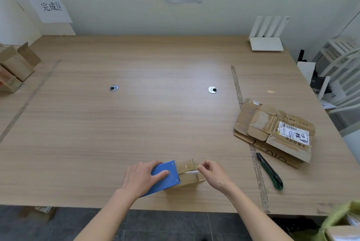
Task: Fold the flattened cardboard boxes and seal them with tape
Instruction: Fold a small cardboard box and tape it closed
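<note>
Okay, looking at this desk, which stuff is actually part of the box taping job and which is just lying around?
Part of the job:
- blue tape dispenser, held by the left hand
- tape end, pinched by the right hand
- flattened cardboard boxes
- folded boxes at far left

Lying about:
- green utility knife
- white router

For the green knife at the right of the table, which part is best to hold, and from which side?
Grip the utility knife around its long green-black body, near the middle, coming from above. It lies flat on the table, apart from the flattened boxes, with both long sides free for fingers.
</note>
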Demonstrator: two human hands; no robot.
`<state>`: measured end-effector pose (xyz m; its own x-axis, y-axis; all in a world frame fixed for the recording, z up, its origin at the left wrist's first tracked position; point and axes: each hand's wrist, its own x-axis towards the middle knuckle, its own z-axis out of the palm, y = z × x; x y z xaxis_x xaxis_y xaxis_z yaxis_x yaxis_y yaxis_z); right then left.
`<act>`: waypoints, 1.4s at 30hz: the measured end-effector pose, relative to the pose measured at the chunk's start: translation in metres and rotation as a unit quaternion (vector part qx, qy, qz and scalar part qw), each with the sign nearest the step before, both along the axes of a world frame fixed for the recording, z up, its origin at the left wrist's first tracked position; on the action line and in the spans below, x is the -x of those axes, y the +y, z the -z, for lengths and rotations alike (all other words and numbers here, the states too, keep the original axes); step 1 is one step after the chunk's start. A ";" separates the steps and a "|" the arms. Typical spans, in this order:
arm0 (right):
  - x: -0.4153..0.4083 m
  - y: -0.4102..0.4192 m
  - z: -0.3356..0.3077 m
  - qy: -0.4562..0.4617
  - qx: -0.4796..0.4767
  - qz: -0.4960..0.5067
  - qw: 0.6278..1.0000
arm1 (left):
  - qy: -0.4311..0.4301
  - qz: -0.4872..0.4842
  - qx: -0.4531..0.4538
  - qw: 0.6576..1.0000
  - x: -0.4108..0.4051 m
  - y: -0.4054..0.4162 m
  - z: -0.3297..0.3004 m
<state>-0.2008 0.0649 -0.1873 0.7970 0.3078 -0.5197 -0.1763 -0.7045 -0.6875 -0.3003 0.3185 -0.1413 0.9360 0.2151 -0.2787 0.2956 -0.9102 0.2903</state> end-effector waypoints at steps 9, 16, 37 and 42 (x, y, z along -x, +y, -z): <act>0.011 0.003 0.009 0.042 -0.042 0.066 0.996 | 0.004 0.006 -0.003 1.000 0.002 0.002 0.002; 0.004 0.006 0.001 0.031 -0.022 0.037 0.999 | 0.004 0.009 -0.006 1.000 0.001 0.003 0.003; -0.003 0.023 -0.014 -0.185 0.106 -0.360 0.908 | -0.007 0.004 0.041 0.999 -0.001 0.003 0.010; -0.004 0.031 -0.003 -0.246 0.138 -0.392 0.876 | 0.001 0.037 0.026 0.999 -0.004 0.004 0.004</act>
<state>-0.1972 0.0956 -0.1840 0.5456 0.7771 -0.3136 0.7056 -0.6279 -0.3283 -0.2962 0.3224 -0.1453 0.9483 0.1306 -0.2892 0.2285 -0.9135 0.3366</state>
